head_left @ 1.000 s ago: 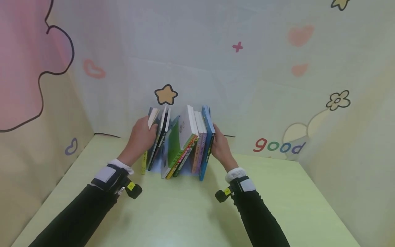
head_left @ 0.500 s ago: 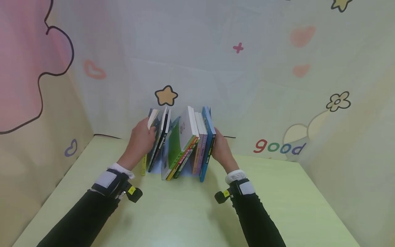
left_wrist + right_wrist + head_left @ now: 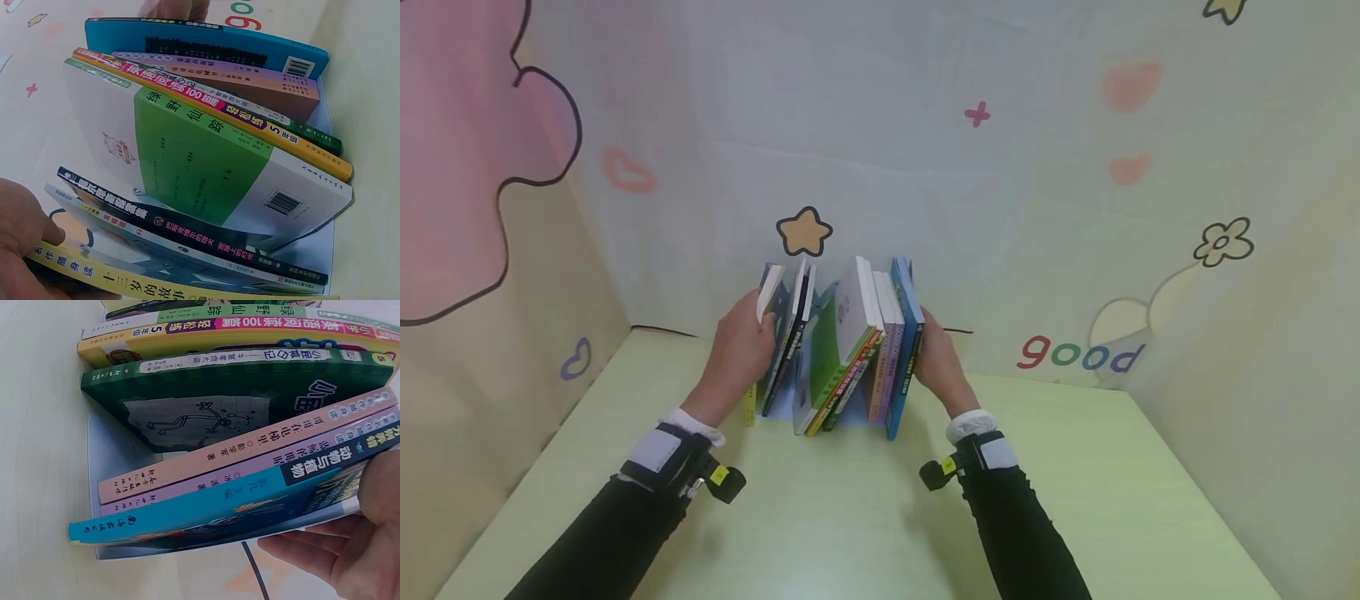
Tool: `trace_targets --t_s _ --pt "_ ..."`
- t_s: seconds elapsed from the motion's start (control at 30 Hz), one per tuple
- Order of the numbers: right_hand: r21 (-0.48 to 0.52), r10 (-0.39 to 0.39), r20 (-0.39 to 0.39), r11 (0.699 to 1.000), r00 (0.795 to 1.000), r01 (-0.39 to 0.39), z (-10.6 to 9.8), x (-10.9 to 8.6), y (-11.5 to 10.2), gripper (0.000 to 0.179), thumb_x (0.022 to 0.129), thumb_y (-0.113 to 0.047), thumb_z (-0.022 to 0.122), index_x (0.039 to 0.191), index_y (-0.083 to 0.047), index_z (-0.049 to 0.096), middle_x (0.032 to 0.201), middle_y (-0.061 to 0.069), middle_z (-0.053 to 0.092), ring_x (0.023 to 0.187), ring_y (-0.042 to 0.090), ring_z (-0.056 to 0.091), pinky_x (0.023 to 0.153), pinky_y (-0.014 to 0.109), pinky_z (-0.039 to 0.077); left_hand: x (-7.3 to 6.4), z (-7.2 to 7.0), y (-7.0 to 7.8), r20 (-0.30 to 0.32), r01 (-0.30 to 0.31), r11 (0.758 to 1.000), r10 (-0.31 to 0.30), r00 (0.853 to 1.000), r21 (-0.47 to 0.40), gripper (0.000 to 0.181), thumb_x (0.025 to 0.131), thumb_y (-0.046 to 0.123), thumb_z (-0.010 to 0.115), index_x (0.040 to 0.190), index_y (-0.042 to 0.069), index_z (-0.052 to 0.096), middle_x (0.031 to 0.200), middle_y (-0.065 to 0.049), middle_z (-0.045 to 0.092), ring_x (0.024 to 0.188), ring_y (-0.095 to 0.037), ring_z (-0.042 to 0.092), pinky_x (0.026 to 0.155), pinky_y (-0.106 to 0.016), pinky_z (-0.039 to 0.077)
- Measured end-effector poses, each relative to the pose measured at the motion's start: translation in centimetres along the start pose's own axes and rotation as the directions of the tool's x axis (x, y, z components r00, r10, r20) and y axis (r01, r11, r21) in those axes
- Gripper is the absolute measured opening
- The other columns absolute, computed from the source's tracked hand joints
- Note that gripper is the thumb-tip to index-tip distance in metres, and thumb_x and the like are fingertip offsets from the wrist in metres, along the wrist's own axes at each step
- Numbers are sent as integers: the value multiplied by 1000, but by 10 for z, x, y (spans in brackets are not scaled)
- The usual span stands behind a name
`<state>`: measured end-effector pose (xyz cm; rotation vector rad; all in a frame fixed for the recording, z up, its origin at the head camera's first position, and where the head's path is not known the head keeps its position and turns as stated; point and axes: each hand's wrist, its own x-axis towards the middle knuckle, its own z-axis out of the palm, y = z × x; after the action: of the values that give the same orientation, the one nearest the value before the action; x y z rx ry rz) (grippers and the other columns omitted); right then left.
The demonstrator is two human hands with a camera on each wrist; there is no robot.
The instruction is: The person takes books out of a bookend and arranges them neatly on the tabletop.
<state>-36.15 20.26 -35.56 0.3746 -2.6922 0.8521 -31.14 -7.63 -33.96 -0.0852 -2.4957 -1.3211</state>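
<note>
Several books stand spine-out, some leaning, in a pale blue book rack point(image 3: 97, 444) at the back of the table. My left hand point(image 3: 741, 354) grips the leftmost, yellow-spined book point(image 3: 112, 275), thumb over its inner face; its other fingers are mostly hidden. At the other end, my right hand point(image 3: 940, 358) holds the rack's side beside the blue book point(image 3: 187, 512), with the thumb over that book's cover and fingers behind the panel. Between them lean a green-and-white book point(image 3: 200, 162), a yellow one point(image 3: 125, 347), a dark green one point(image 3: 187, 400), and pink point(image 3: 250, 444) and purple books.
The pale green table point(image 3: 820, 517) stretches out in front and to both sides. Close behind the books hangs a pale printed backdrop point(image 3: 880, 192). A wrist camera point(image 3: 726, 483) sticks out below each hand.
The left hand and forearm have shifted very slightly. The books, rack and right hand stay nearly where they were.
</note>
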Motion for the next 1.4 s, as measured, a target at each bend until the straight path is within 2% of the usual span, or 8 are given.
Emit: trace_targets --t_s 0.27,0.5,0.67,0.8,0.97,1.17,1.27,1.4 --pt "13 -17 8 1000 1000 17 0 4 -4 58 104 -3 56 156 6 32 147 30 51 125 43 58 111 58 41 -9 -5 -2 -59 -43 999 43 997 3 45 110 14 45 151 -4 41 142 -28 54 123 -43 58 102 -63 48" --pt "-24 -7 11 1000 1000 7 0 6 -4 57 105 -2 55 156 5 31 143 30 54 118 41 60 109 58 44 -21 -6 -4 -71 -91 995 89 994 -37 45 111 14 45 153 -1 39 146 -25 52 125 -42 58 99 -63 49" --pt "-28 -23 -1 999 1000 23 -2 7 -7 56 104 0 54 156 5 32 141 30 55 115 41 61 108 58 45 -27 -7 -3 -102 -140 989 134 986 -53 44 110 10 46 152 -3 39 146 -26 52 126 -43 58 101 -62 48" --pt "-33 -20 6 999 1000 21 -2 6 -7 55 106 -2 52 157 4 32 141 30 55 116 41 61 108 58 45 -34 -8 -4 -117 -174 983 167 979 -51 40 109 7 47 147 -4 42 142 -26 54 123 -44 59 99 -63 49" --pt "-43 -8 -4 999 1000 7 0 6 -4 53 107 -3 50 157 2 33 138 29 58 109 40 62 105 59 47 -45 -9 -7 -128 -209 977 202 971 -45 41 109 6 48 148 -3 42 143 -26 54 123 -44 59 96 -62 51" --pt "-34 -5 4 999 1000 6 2 5 -3 54 106 -2 52 156 2 33 136 29 58 107 40 62 105 58 48 -58 -11 -10 -114 -183 983 178 977 -32 46 108 7 48 153 -1 38 145 -29 53 122 -47 60 95 -63 51" --pt "-29 -11 1 1000 1000 11 4 4 -2 54 105 -2 53 156 2 34 136 30 59 108 41 63 105 59 47 -65 -11 -13 -100 -154 987 148 984 -52 49 109 8 47 156 0 34 146 -29 52 123 -48 60 96 -64 50" --pt "-16 -35 -11 999 999 35 4 2 2 52 107 -4 52 155 3 35 137 30 58 111 42 63 106 59 46 -75 -9 -16 -97 -152 984 143 985 -90 49 109 9 48 156 2 34 147 -29 51 122 -47 60 95 -64 51"
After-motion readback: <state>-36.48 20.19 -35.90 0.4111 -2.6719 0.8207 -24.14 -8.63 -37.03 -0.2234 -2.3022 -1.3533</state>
